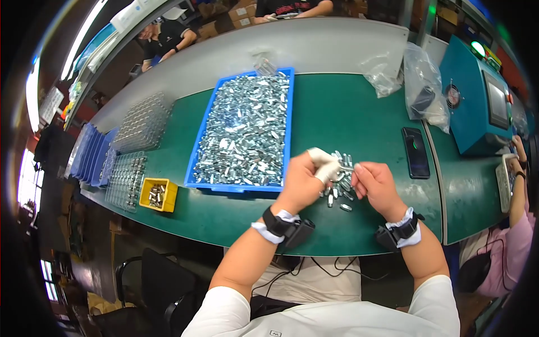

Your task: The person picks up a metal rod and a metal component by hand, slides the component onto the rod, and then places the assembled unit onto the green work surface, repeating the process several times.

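My right grip (pixel 379 184) pinched a small metal part (pixel 347 167) over the loose metal pile (pixel 335 192) on the green desk (pixel 331 118); my left grip (pixel 303 181) curled at its other end, couldn't tell if clamped.

One Blue Tray (pixel 238 188), Metal Parts (pixel 241 129) Beyond Counting

One left hand (pixel 303 178) and one right hand (pixel 379 185) make two, with two wrist straps (pixel 279 223). The parts form one trayful and one loose pile (pixel 343 185), neither countable piece by piece. There is one yellow bin (pixel 170 197), one phone (pixel 415 153), one teal machine (pixel 470 121) and one black chair (pixel 163 281). Clear bags (pixel 425 84) number at least two. Clear racks (pixel 140 123) stand in two groups. Three co-workers (pixel 171 39) are visible.
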`<move>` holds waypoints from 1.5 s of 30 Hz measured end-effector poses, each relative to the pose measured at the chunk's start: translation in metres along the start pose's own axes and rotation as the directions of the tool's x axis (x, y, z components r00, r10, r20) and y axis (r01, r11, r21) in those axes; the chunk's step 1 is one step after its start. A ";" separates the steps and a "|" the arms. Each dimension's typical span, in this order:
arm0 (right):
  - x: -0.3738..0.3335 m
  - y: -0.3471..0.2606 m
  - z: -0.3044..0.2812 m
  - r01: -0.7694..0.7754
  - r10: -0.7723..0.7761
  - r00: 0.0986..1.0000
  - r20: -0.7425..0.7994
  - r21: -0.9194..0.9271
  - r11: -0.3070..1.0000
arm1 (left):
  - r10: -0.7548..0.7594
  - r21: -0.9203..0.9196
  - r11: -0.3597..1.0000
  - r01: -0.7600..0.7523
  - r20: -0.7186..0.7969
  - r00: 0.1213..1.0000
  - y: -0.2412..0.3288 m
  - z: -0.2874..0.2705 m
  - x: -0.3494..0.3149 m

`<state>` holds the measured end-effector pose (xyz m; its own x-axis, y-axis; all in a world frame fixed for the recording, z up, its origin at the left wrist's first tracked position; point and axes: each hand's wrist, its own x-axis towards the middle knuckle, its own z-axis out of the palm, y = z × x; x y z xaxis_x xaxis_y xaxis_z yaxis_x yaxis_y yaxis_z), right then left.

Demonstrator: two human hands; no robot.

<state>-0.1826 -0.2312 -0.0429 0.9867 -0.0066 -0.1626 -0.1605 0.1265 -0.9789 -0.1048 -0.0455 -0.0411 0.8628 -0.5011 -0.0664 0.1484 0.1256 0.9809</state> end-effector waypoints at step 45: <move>0.096 -0.049 0.048 0.372 -0.331 0.922 0.203 -0.220 0.902 | 0.228 0.247 0.938 -0.242 0.084 0.970 0.075 -0.093 0.023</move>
<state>-0.0789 -0.1906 -0.0046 0.9679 0.1529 0.1992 0.2166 -0.1071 -0.9704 -0.0288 0.0322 0.0143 0.8304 -0.5290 0.1749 -0.1890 0.0278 0.9816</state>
